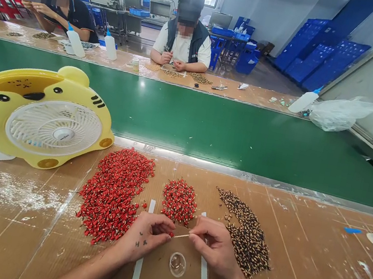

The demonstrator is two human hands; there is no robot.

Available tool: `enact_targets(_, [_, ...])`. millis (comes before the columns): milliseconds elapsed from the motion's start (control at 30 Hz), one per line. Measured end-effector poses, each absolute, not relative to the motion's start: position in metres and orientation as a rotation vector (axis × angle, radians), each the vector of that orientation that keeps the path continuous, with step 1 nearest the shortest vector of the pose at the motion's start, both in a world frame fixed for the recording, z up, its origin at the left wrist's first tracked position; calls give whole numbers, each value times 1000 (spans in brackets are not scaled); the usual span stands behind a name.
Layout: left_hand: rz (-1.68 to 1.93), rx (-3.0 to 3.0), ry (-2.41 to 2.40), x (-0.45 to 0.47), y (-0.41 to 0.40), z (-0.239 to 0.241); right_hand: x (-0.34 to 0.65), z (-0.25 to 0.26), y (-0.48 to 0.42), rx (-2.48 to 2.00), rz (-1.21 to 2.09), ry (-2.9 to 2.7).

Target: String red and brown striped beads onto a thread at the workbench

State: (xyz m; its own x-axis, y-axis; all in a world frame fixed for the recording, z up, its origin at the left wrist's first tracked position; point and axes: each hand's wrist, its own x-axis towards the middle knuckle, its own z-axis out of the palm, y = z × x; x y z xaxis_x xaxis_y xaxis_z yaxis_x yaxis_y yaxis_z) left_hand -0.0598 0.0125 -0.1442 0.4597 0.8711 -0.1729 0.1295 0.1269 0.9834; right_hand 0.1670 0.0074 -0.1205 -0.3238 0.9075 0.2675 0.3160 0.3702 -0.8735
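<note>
Head view: red piece (171, 235), apparently rounded.

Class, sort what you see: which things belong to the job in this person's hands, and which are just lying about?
Seem to belong:
red piece in the left hand
pale stick in the right hand
clear dish
larger red pile
smaller red pile
dark-and-gold pile

Seem just lying about:
yellow fan
plastic bag
</note>
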Motion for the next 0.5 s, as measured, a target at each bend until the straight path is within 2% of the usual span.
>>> enact_targets(500, [664, 1366, 981, -59, 13, -137, 161, -123, 8, -1125, 871, -1909])
